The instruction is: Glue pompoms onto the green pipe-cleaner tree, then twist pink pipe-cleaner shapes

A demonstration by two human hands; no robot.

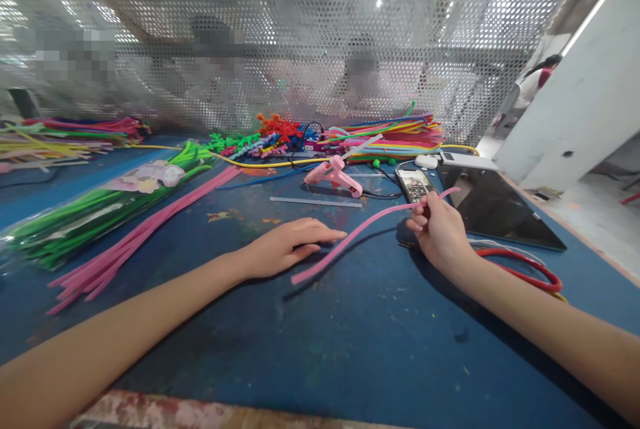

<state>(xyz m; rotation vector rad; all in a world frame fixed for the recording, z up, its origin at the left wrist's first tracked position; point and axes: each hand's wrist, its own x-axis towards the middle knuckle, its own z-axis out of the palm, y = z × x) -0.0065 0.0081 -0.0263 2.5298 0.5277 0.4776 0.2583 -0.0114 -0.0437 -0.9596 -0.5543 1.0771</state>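
right hand (440, 229), right of centre, pinches a single pink pipe cleaner (360, 232) near its far end; the stem droops leftward across the frame middle, its free tip on the blue table (380, 336). left hand (287, 246) lies flat and released on the table, fingertips just beside the stem. likely very light, fuzzy, soft wire core, bends and holds shape; a pinch near an end looks enough. no true containers; a clear bag (90, 212) at left holds green stems, loose pink stems (145, 232) beside it; pink glue gun (334, 177) and phone (416, 184) above centre
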